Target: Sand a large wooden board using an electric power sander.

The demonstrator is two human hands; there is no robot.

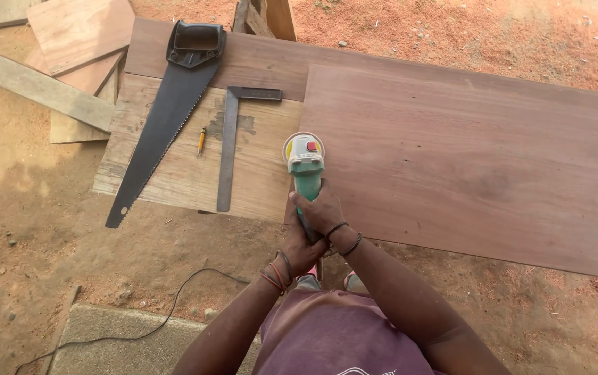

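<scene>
Two hands, left hand (299, 246) and right hand (320, 212), close around one green angle grinder (304, 170) at the left edge of the reddish plywood sheet (466, 160), its long axis pointing away from the person. Left of the grinder lie one steel square (229, 146), one pencil (202, 140), one handsaw (167, 111).

No packages, signs or screens show anywhere. The only label-like mark is a small red patch on the green angle grinder's (305, 167) head.
</scene>
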